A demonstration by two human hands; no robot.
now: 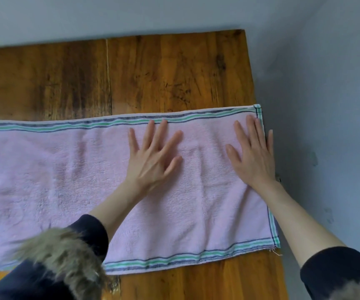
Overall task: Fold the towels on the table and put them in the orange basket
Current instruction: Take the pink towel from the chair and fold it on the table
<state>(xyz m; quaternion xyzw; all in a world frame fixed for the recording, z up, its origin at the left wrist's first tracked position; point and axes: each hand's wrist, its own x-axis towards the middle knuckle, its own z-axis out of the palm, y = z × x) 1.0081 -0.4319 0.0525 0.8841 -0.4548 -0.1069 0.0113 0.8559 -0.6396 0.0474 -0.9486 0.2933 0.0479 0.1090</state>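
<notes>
Towel (66,180): pink, striped borders, spread flat across the wooden worktop (174,72); its right end reaches the worktop's right edge, its left end runs out of view.
Left hand (153,156): released, fingers straight and spread, palm down on the towel right of its middle, fingertips just short of the far striped border.
Right hand (253,152): released, fingers straight, flat on the towel's right end beside the side hem.
Relation: towel lies under both hands; hands apart.
Sleeves (92,232): dark, fur-trimmed, pushed back on forearms.
</notes>
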